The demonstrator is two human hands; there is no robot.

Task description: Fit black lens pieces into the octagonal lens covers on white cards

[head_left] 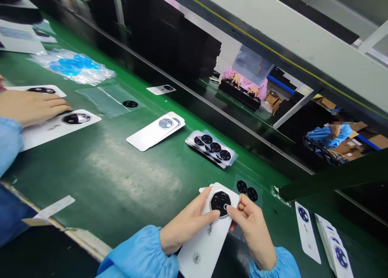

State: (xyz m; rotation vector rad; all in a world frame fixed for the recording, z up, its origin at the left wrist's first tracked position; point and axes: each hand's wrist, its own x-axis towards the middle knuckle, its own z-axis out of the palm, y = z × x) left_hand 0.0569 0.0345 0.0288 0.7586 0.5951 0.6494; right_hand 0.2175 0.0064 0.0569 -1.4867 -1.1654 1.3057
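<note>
A white phone back panel [203, 249] is tilted up in front of me, held by both hands. Near its top sits a round black camera lens cover [218, 200] with a silver rim. My left hand [190, 223] grips the panel's left side, its thumb at the cover's lower edge. On the right side, my right hand [253, 223] is closed around the panel's edge, with its thumb on the cover beside a small ring. Just behind the panel, two loose black lens covers [247, 190] lie on a clear film.
A stack of lens covers in clear film [212, 148] lies on the green bench [121, 189]. White panels [148, 135] rest further left, and several more [335, 245] at the right. A co-worker's hand [33, 108] touches panels at far left. A post [327, 181] stands right.
</note>
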